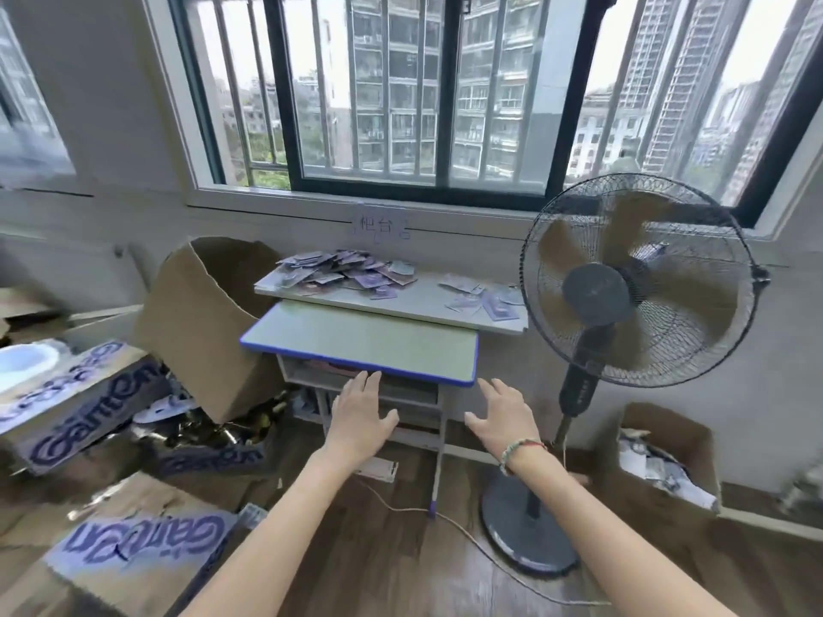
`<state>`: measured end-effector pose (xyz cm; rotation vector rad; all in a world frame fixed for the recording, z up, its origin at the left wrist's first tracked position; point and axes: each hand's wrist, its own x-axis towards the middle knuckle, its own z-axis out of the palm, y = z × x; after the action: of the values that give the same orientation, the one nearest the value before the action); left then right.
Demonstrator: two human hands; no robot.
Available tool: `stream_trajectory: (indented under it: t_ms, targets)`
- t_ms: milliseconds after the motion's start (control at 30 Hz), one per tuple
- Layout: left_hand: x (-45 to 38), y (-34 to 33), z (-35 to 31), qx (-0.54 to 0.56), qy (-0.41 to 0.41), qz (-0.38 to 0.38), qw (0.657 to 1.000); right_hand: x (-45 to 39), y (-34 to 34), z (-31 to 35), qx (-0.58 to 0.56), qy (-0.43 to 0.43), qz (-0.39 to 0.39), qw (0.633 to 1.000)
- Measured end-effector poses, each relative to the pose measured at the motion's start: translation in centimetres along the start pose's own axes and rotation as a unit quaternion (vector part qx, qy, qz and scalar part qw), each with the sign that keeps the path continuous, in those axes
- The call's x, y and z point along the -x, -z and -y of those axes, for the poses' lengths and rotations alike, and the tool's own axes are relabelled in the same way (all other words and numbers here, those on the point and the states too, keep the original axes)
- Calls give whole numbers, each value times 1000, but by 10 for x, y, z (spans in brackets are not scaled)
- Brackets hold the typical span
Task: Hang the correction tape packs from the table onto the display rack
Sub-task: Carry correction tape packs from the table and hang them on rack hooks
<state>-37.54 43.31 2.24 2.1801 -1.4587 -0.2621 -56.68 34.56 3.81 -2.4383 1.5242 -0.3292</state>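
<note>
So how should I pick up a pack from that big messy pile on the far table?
Probably take one off the top of the pile of correction tape packs, pinching a flat edge that sticks out, reaching in from the near side over the blue-edged desk. The packs lie flat and overlapping, so loose top edges look easiest. Both hands are empty.
</note>
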Motion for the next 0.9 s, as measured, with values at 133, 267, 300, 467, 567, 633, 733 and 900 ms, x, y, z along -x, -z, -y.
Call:
stream_trajectory:
  t_ms: [133, 267, 300, 467, 567, 633, 733, 900]
  targets:
    - [-59, -15, 8, -14, -7, 10, 1000, -53, -10, -7, -8, -9, 6, 1000]
    - [-126, -29, 10, -21, -32, 42, 998, -115, -20, -12, -9, -40, 7, 999]
    - [-145, -30, 12, -21, -37, 47, 998, -132, -23, -11, -10, -49, 11, 999]
    - [-240, -26, 28, -11, -52, 60, 997, -211, -30, -7, -5, -101, 21, 995]
    - [-295, -22, 34, -7, -59, 54, 997, -254, -33, -8, -18, -123, 10, 992]
    - [-324, -26, 35, 1, -73, 58, 996, -276, -38, -14, -12, -134, 12, 991]
    - [-358, -41, 32, -4, -85, 94, 992, -304, -48, -26, -16, -162, 18, 987]
    - [-411, -78, 22, 5, -98, 123, 988, -352, -63, -52, -11, -192, 22, 981]
